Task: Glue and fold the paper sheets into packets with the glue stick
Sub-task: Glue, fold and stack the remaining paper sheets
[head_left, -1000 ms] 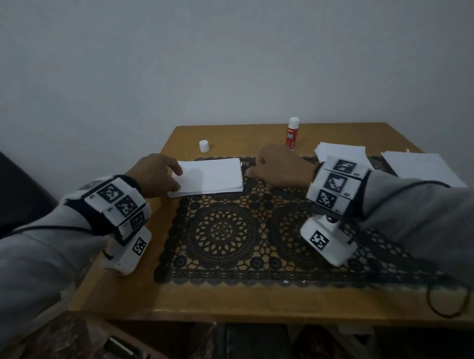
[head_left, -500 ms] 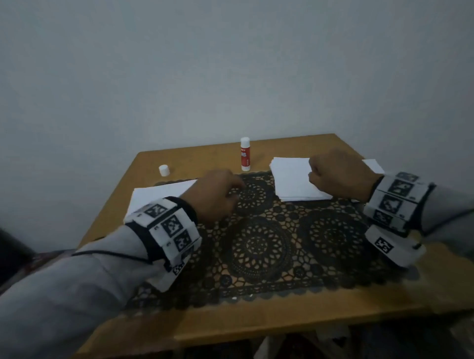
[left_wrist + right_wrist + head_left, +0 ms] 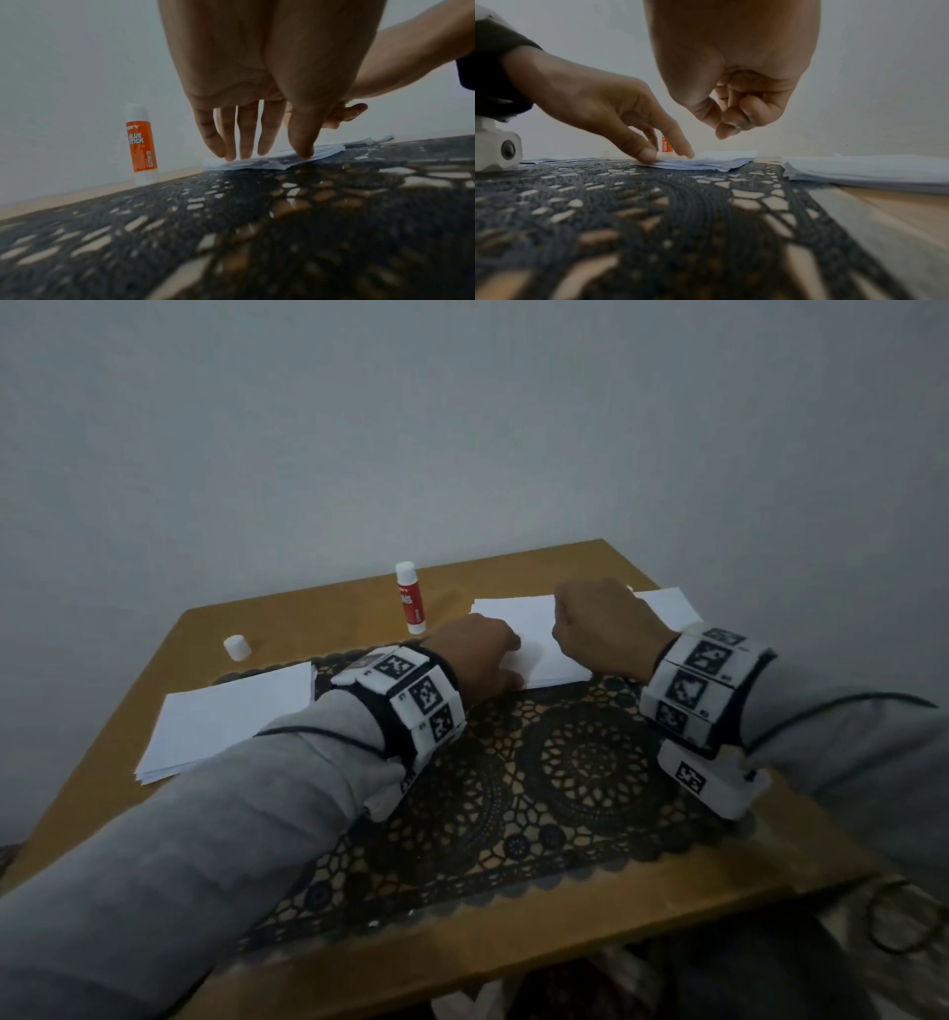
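The left hand's fingers [image 3: 257, 132] are straight and slightly spread, their tips pressing down on the near-left corner of the small stack of white paper sheets [image 3: 534, 639] that lies at the far edge of the black lace mat [image 3: 580, 762]. The thumb touches the same stack just beside them. The right hand [image 3: 734, 97] hangs above the stack with its fingers curled in and the thumb tip meeting the forefinger; nothing shows between them, so they seem to hold nothing, though a single sheet edge would be hard to make out.

By my reading, the step in hand is taking one sheet: the left hand [image 3: 472, 654] pins the stack while the right comes down to peel off the top sheet. The next move calls for a light pinch at a free corner, lifting only one sheet while the pinned ones stay put, then laying it flat on the mat.

The orange-and-white glue stick [image 3: 411, 598] stands upright on the wooden worktop [image 3: 318, 618], well to the left of the stack, with its small white cap [image 3: 236, 647] standing apart nearer the left edge. Its label reads "GLUE STICK"; the brand word above is cut off. A second pile of white folded sheets [image 3: 226, 716] lies at the left, and another white pile [image 3: 864, 166] to the right.
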Motion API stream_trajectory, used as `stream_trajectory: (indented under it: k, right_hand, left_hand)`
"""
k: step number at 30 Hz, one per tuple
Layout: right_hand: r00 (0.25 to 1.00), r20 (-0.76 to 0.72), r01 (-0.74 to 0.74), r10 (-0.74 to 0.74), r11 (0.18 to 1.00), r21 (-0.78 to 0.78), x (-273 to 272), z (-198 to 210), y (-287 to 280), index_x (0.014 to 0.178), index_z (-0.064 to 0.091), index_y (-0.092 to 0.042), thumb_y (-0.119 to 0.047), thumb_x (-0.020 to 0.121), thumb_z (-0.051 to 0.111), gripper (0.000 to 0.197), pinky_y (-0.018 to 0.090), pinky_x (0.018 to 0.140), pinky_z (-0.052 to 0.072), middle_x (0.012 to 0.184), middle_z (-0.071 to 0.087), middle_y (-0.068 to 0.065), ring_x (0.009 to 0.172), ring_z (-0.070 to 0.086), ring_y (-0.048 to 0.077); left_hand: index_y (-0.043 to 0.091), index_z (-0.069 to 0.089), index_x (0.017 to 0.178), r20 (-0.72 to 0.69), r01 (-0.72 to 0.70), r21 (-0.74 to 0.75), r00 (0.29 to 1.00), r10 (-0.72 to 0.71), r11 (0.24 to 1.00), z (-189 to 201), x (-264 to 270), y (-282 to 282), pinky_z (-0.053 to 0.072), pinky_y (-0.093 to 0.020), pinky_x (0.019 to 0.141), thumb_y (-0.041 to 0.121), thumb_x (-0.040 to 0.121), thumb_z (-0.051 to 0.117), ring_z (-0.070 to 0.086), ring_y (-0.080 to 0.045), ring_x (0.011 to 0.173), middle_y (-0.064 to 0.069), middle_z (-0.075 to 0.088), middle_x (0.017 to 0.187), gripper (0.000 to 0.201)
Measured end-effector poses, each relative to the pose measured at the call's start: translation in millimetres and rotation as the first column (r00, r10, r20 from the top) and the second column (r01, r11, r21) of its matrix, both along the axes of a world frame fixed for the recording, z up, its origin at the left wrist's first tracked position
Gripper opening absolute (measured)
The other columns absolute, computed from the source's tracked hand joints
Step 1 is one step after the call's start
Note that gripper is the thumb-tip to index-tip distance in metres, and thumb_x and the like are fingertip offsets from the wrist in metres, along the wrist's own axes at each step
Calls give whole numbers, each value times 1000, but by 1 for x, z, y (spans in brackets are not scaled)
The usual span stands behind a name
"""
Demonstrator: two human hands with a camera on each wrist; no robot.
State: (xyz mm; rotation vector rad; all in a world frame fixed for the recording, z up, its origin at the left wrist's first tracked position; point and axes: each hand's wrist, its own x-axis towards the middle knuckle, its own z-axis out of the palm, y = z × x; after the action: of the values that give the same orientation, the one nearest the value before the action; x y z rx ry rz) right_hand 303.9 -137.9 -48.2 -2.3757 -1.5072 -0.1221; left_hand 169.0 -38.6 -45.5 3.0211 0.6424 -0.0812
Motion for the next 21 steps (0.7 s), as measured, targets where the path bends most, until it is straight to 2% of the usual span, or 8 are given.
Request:
stream_trajectory:
  k: [4, 8, 10, 13, 17, 21]
  right_hand:
    - [1000, 3, -24, 24, 1000, -5, 3, -3, 4, 77, 47, -11, -16, 92, 49, 16, 34, 63, 43, 79, 53, 5, 79, 54, 25]
    - [1000, -15, -20, 20, 1000, -13, 3, -3, 4, 65, 34, -15, -13, 90, 48, 29, 29, 51, 27, 68, 43, 2, 74, 50, 25]
    - [1000, -28, -9, 9, 1000, 0, 3, -2, 3, 67, 38, -13, -13, 90, 48, 25, 29, 51, 28, 70, 47, 3, 75, 51, 25]
    - [999, -41, 13, -11, 998, 56, 4, 0, 2, 85, 53, -6, -13, 91, 47, 11, 31, 58, 35, 82, 57, 8, 79, 54, 26]
    - [999, -35, 19, -16, 996, 92, 5, 0, 2, 90, 54, -4, -13, 91, 47, 11, 31, 58, 35, 84, 58, 10, 78, 53, 26]
    - [999, -41, 24, -19, 994, 105, 7, -2, 4, 90, 54, -5, -13, 91, 47, 11, 31, 57, 34, 84, 60, 10, 78, 55, 27]
  left_hand:
    - [18, 60, 126, 10, -22, -43, 1000, 23, 999, -1, -2, 7, 39, -31, 99, 41, 88, 63, 51, -20, 118, -2, 58, 129, 44]
    - [20, 67, 115, 71, -22, -89, 997, 28, 996, -2, -3, 8, 42, -27, 91, 33, 90, 62, 56, -18, 110, 0, 62, 122, 29]
    - [18, 69, 111, 108, -1, -81, 994, 10, 997, 0, -3, 5, 41, -24, 87, 26, 93, 57, 58, -17, 106, 0, 64, 119, 22]
    - [18, 69, 108, 133, 32, -52, 991, -25, 998, 2, -4, 2, 39, -22, 85, 21, 93, 56, 59, -17, 104, 0, 66, 116, 21]
    - [22, 68, 104, 95, 48, -24, 994, -45, 999, 2, -4, 0, 37, -22, 82, 22, 89, 60, 56, -15, 103, 2, 64, 114, 16]
    - [18, 67, 100, 93, 68, -29, 993, -65, 997, 5, -4, -4, 37, -21, 80, 16, 88, 60, 57, -15, 101, 0, 65, 109, 14]
